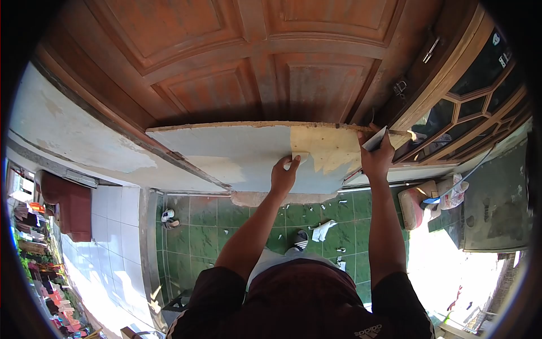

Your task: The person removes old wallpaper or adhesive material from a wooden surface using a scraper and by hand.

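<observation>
A wide board [259, 147] stands in front of the door, its face pale blue-grey with a bare yellowish wood patch toward the right. My left hand [284, 176] is closed in a pinch against the board's face, beside the patch's left border. Between its thumb and fingers shows a small pale flat piece [303, 156]. At the board's upper right corner, my right hand [377, 157] is closed on a thin grey-white flat piece [375, 139] with a pointed corner. Its fingers reach the board's top edge.
Behind the board rises a brown panelled door [209, 85] with a padlock [400, 87]. White scraps [323, 230] are scattered over the green tiled floor [195, 240]. A red-brown armchair [68, 206] stands at left; a white sack [453, 192] lies at right.
</observation>
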Demonstrator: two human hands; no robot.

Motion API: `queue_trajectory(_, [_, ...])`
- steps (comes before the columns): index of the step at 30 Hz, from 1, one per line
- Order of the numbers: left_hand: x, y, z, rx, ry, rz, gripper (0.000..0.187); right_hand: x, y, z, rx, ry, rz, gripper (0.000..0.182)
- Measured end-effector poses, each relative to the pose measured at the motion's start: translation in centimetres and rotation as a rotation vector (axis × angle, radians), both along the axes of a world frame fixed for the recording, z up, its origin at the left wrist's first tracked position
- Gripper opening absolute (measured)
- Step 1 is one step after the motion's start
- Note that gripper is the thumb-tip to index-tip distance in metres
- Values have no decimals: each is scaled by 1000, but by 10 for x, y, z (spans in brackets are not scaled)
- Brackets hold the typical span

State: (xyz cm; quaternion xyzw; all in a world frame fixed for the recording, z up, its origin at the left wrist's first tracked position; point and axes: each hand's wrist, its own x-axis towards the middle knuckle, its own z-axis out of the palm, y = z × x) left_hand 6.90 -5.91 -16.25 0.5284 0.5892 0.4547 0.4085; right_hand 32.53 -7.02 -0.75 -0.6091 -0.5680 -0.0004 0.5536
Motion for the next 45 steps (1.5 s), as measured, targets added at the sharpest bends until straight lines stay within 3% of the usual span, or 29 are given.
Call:
queue_trajectory(1, [5, 5, 7, -106, -100, -45, 46, 1, -1, -1, -1, -5, 2, 43])
queue_trajectory(2, [10, 5, -4, 23, -18, 13, 48, 1, 0, -1, 1, -10, 3, 43])
queue_trajectory(5, [8, -8, -1, -140, -98, -24, 49, 2, 0, -1, -33, 5, 3, 41])
queue_trajectory(12, [13, -36, -25, -227, -247, 11, 50, 1, 1, -2, -65, 48, 5, 42])
queue_trajectory(29, [3, -75, -43, -361, -171, 23, 51, 5, 7, -3, -48, 47, 11, 41])
queue_trajectory(45, [-6, -134, -93, -388, -104, 28, 49, 10, 24, -7, -32, 59, 36, 41])
